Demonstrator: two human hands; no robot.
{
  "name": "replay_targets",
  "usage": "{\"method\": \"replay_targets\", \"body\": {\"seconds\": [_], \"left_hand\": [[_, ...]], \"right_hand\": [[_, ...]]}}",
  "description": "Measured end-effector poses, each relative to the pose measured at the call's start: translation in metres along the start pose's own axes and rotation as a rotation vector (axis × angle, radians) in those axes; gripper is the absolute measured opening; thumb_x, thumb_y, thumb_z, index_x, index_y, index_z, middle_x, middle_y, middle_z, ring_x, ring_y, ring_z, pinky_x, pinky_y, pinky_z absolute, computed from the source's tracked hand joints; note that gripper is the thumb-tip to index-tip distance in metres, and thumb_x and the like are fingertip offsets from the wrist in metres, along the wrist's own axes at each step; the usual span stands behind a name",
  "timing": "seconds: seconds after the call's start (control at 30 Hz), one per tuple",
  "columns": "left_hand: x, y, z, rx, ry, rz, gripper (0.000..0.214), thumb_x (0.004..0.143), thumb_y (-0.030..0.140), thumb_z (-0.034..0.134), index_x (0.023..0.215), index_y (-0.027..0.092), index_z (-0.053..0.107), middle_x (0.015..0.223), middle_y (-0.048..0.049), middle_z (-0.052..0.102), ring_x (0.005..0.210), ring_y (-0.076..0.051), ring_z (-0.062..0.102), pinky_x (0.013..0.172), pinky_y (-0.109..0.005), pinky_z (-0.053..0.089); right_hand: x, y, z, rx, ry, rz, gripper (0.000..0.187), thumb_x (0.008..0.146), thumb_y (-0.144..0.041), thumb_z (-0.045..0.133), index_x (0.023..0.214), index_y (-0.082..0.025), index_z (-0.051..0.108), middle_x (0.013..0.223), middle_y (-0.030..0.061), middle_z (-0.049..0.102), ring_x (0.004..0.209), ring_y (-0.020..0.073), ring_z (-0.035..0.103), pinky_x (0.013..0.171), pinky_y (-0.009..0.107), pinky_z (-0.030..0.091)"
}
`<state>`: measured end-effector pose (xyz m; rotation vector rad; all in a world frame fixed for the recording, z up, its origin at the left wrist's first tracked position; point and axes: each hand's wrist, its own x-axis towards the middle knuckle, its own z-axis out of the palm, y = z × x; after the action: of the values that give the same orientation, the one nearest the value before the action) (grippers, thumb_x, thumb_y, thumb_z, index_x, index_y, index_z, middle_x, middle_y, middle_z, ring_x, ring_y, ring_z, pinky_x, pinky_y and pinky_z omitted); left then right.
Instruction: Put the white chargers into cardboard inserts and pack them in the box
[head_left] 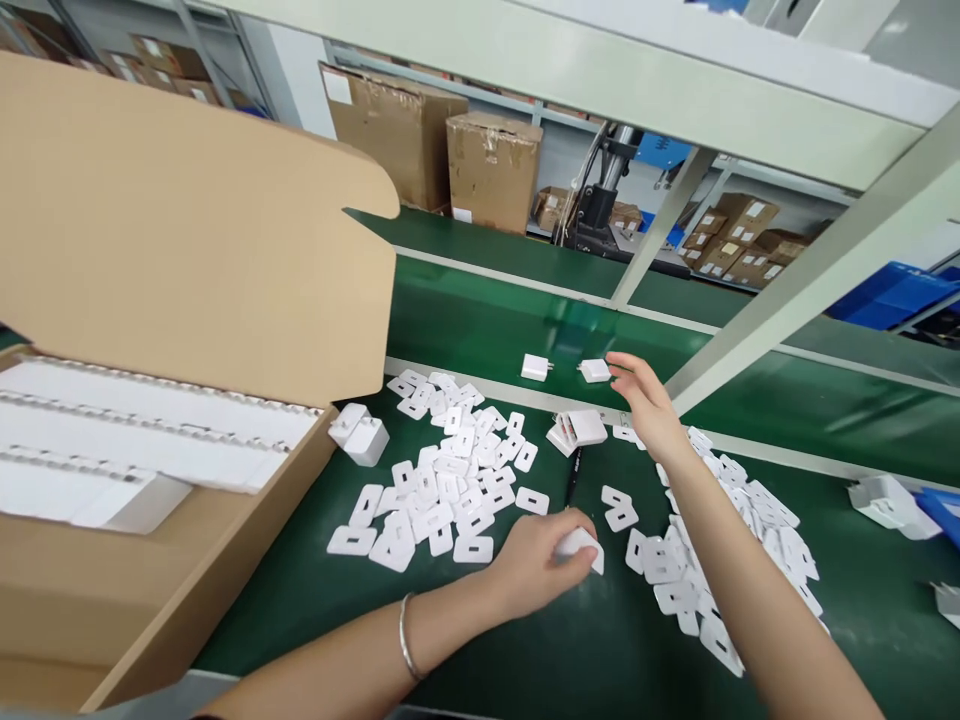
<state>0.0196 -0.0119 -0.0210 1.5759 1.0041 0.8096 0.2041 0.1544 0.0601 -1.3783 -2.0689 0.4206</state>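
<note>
My left hand (544,562) is closed around a white plastic piece shaped like a charger housing (579,543), low over the green work surface. Farther back, my right hand (649,405) is raised with its fingers apart. Its fingertips are right beside a white plug adapter (595,371) on the pale ledge; whether they touch it I cannot tell. A second plug adapter (535,367) sits to its left. Between the hands are a few stacked white housings (581,428) and a black pen (574,475), partly hidden by my left hand.
Small white slotted plates lie in a left pile (450,480) and a right pile (675,575), partly under my right forearm. An open cardboard box (217,590) with white rows stands left, white adapters (360,436) beside it. A slanting metal post (787,250) rises at right.
</note>
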Motion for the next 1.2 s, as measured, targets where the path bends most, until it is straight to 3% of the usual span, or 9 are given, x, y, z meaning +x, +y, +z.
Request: {"method": "replay_targets", "body": {"seconds": [0.07, 0.17, 0.27, 0.37, 0.57, 0.7, 0.87, 1.07, 1.2], "left_hand": [[0.002, -0.001, -0.002, 0.005, -0.035, 0.029, 0.023, 0.092, 0.042, 0.062, 0.103, 0.026, 0.074, 0.096, -0.0014, 0.078, 0.083, -0.022, 0.071, 0.076, -0.030, 0.050], [0.006, -0.005, -0.003, 0.014, -0.063, 0.042, 0.024, 0.092, 0.043, 0.061, 0.103, 0.027, 0.076, 0.099, -0.0019, 0.080, 0.088, -0.024, 0.074, 0.081, -0.031, 0.052], [0.010, -0.010, 0.000, 0.022, -0.073, 0.039, 0.023, 0.092, 0.040, 0.060, 0.101, 0.028, 0.077, 0.098, -0.0022, 0.081, 0.088, -0.024, 0.075, 0.080, -0.031, 0.053], [0.014, -0.012, 0.003, 0.004, -0.071, 0.013, 0.022, 0.089, 0.038, 0.062, 0.101, 0.028, 0.078, 0.101, -0.0028, 0.081, 0.089, -0.025, 0.075, 0.080, -0.032, 0.054], [0.013, -0.004, -0.001, -0.024, -0.030, -0.034, 0.025, 0.091, 0.039, 0.060, 0.100, 0.026, 0.078, 0.098, -0.0032, 0.081, 0.087, -0.024, 0.074, 0.080, -0.032, 0.055], [0.013, 0.000, -0.003, -0.010, -0.014, -0.044, 0.029, 0.091, 0.041, 0.058, 0.102, 0.024, 0.078, 0.098, -0.0037, 0.081, 0.087, -0.024, 0.073, 0.081, -0.033, 0.054], [0.013, 0.000, -0.003, -0.007, -0.008, -0.059, 0.028, 0.090, 0.040, 0.056, 0.100, 0.023, 0.077, 0.097, -0.0040, 0.080, 0.088, -0.024, 0.072, 0.081, -0.033, 0.052], [0.013, 0.001, -0.004, 0.002, -0.031, -0.079, 0.029, 0.092, 0.043, 0.055, 0.101, 0.023, 0.074, 0.096, -0.0042, 0.079, 0.088, -0.025, 0.071, 0.080, -0.034, 0.050], [0.013, -0.001, -0.004, -0.016, -0.031, -0.062, 0.029, 0.094, 0.043, 0.053, 0.099, 0.022, 0.073, 0.095, -0.0044, 0.077, 0.088, -0.025, 0.070, 0.079, -0.033, 0.048]], "right_hand": [[0.041, 0.017, 0.009, -0.289, -0.114, 0.057, 0.068, 0.096, -0.005, 0.038, 0.162, -0.024, 0.041, 0.166, 0.0125, 0.044, 0.147, 0.0276, 0.051, 0.114, 0.046, 0.050], [0.078, 0.039, 0.020, -0.446, -0.190, 0.124, 0.066, 0.087, 0.000, 0.059, 0.151, -0.013, 0.055, 0.160, 0.0216, 0.049, 0.148, 0.0367, 0.047, 0.120, 0.053, 0.043], [0.095, 0.052, 0.021, -0.559, -0.258, 0.208, 0.040, 0.096, -0.019, 0.072, 0.136, -0.014, 0.065, 0.144, 0.0183, 0.063, 0.131, 0.0335, 0.062, 0.110, 0.054, 0.052], [0.108, 0.056, 0.013, -0.608, -0.307, 0.258, 0.035, 0.102, -0.038, 0.070, 0.131, -0.017, 0.066, 0.133, 0.0105, 0.067, 0.116, 0.0262, 0.068, 0.099, 0.050, 0.059], [0.122, 0.050, 0.008, -0.501, -0.422, 0.179, 0.048, 0.089, -0.027, 0.076, 0.135, -0.018, 0.064, 0.130, 0.0111, 0.071, 0.111, 0.0267, 0.070, 0.089, 0.032, 0.056], [0.112, 0.045, 0.020, -0.457, -0.512, 0.125, 0.053, 0.079, -0.022, 0.079, 0.131, -0.023, 0.068, 0.130, 0.0084, 0.073, 0.110, 0.0271, 0.073, 0.084, 0.028, 0.056], [0.090, 0.034, 0.020, -0.523, -0.420, 0.153, 0.049, 0.077, -0.020, 0.078, 0.125, -0.016, 0.069, 0.128, 0.0170, 0.073, 0.112, 0.0381, 0.072, 0.084, 0.037, 0.055], [0.031, 0.008, -0.019, -0.457, -0.282, 0.166, 0.046, 0.087, -0.034, 0.071, 0.131, -0.022, 0.063, 0.128, 0.0105, 0.074, 0.109, 0.0309, 0.073, 0.081, 0.033, 0.054], [-0.018, 0.003, -0.044, -0.314, -0.258, 0.142, 0.045, 0.081, -0.038, 0.073, 0.123, -0.024, 0.066, 0.115, 0.0074, 0.078, 0.099, 0.0305, 0.075, 0.075, 0.033, 0.055]]}}
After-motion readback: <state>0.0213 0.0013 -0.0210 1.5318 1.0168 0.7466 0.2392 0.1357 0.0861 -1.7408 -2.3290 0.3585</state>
